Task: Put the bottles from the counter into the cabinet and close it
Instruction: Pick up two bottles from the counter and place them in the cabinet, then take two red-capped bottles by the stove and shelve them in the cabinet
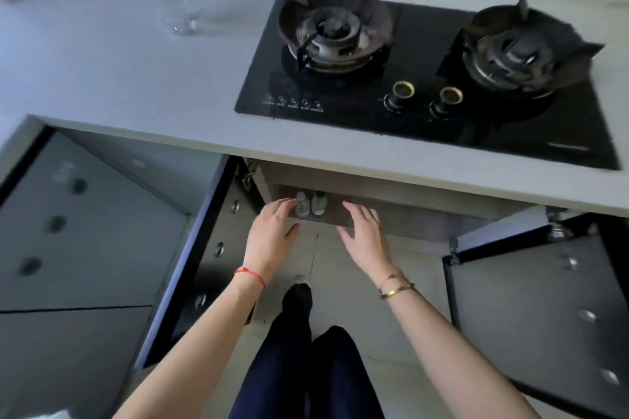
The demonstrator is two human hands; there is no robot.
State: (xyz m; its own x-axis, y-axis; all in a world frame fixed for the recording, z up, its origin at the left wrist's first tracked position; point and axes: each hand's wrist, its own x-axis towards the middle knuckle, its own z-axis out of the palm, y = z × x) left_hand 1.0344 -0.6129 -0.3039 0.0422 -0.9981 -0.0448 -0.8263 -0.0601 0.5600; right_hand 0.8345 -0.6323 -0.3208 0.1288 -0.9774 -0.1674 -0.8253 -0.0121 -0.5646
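Below the gas hob [425, 78], two small bottles [309, 205] stand inside the open cabinet [391, 211] (both doors swung wide), with the left hand [272, 235] and right hand [366, 235] spread open, empty, either side.

Soft daylight, dim cabinet [391, 211] interior, blurred wide-angle edges

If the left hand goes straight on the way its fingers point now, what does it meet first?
Most likely the clear-capped bottle on the cabinet shelf: the left hand points at it, fingertips already beside it. Depth is unclear, so contact cannot be confirmed.
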